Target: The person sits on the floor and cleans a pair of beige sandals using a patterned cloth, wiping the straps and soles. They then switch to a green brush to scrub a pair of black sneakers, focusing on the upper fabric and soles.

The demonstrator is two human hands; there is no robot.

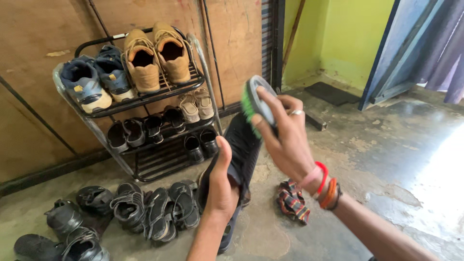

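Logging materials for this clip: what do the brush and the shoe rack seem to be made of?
Brush: probably plastic, with a smooth grey back and bright green bristles that look synthetic. Shoe rack: apparently metal, with thin black wire shelves and shiny silver tubular side frames.

A shoe rack (145, 101) stands against the wall at left, pairs of shoes on each shelf. Sandals (130, 212) lie on the floor before it — a cloth (292, 202) lies to their right, a doorway behind at far right.
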